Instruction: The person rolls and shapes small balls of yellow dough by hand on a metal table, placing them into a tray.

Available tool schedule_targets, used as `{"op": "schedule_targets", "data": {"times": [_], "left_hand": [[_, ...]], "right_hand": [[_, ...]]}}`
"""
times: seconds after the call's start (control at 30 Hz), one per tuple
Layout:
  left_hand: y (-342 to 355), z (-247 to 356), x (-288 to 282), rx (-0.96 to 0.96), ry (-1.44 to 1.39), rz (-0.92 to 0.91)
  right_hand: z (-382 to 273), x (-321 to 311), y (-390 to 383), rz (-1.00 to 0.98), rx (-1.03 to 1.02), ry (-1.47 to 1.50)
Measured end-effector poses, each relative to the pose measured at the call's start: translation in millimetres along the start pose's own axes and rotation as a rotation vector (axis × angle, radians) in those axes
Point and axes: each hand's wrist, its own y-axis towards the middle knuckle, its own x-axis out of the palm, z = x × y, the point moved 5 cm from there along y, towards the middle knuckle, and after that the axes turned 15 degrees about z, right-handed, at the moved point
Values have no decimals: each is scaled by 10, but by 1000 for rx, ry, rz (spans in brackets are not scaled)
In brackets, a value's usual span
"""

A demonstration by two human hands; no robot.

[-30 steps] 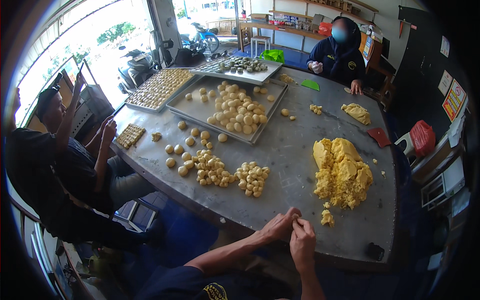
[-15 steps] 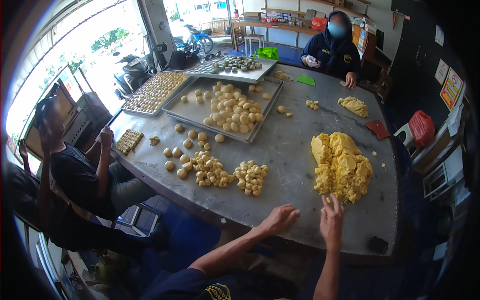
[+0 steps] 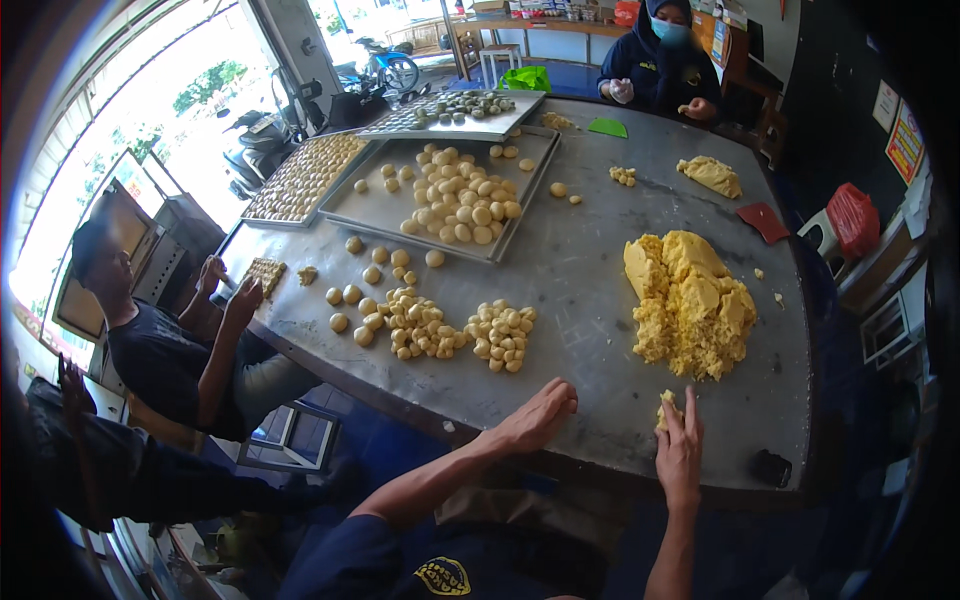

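Two hands working at the near edge of the grey metal surface (image 3: 590,270): left hand (image 3: 535,418) resting palm down on the bare metal, fingers loosely curled, holding nothing; right hand (image 3: 680,450) lying open and flat, fingertips touching a small yellow dough piece (image 3: 667,408) just in front of them. Sitting just beyond that piece, toward the right edge, a large crumbly dough mound (image 3: 690,300). Lying left of the mound, nearer the middle of the near edge, two heaps of small dough balls (image 3: 460,330), with looser balls scattered toward the left edge. Resting farther back, a long metal tray (image 3: 390,215) carrying more rolled balls, and beside it at the far left corner a second tray of pressed pieces (image 3: 300,180); overlapping the far end, a third tray with darker pieces (image 3: 455,110). Lying near the far right corner, a smaller dough lump (image 3: 712,175), a red scraper (image 3: 765,222) and a green scraper (image 3: 607,127). Sitting at the near right corner, a small dark object (image 3: 772,467). Leaning on the left edge, a seated person in a dark shirt (image 3: 160,340); standing at the far edge, another person in dark clothing (image 3: 660,70).
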Motion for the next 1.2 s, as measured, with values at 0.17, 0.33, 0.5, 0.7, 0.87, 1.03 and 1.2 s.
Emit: {"op": "schedule_targets", "data": {"times": [0.17,0.33,0.5,0.7,0.87,1.03,1.2], "left_hand": [[165,150,-4,241,379,111],[69,115,-236,300,487,417],[347,166,-278,162,601,272],[847,122,-71,281,746,436],[682,86,-212,165,542,280],[88,350,-426,116,485,95],[478,141,-1399,104,397,842]], "right_hand": [[117,54,300,-183,0,39],[235,119,260,70,48,89],[524,92,413,171,204,226],[244,244,190,151,36,-43],[248,155,-41,150,35,65],[316,37,9,150,216,124],[336,69,-27,108,162,18]]}}
